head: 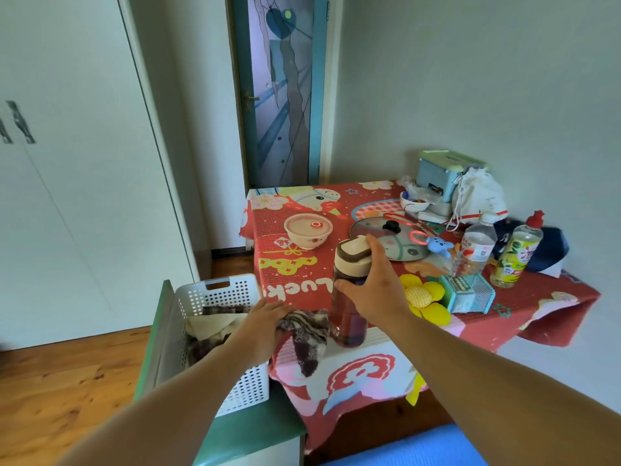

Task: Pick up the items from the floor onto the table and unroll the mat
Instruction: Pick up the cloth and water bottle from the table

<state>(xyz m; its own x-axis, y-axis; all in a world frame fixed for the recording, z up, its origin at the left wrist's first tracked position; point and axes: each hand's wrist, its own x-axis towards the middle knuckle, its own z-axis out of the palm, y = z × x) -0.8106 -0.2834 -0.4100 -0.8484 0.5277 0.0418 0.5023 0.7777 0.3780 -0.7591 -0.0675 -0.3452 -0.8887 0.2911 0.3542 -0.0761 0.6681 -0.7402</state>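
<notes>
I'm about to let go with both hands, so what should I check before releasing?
1. Right hand grips the bottle: ok.
2. Bottle upright, cap closed: ok.
3. Bottle base fully on the table: cannot tell; it is at the front edge.
4. Cloth secure: not ok; the left hand holds it, but part hangs over the edge.
5. Free space behind the bottle, short of the bowl and pot lid: ok.
6. Mat unrolled: cannot tell; only a blue patch shows at the bottom of the view.
</notes>
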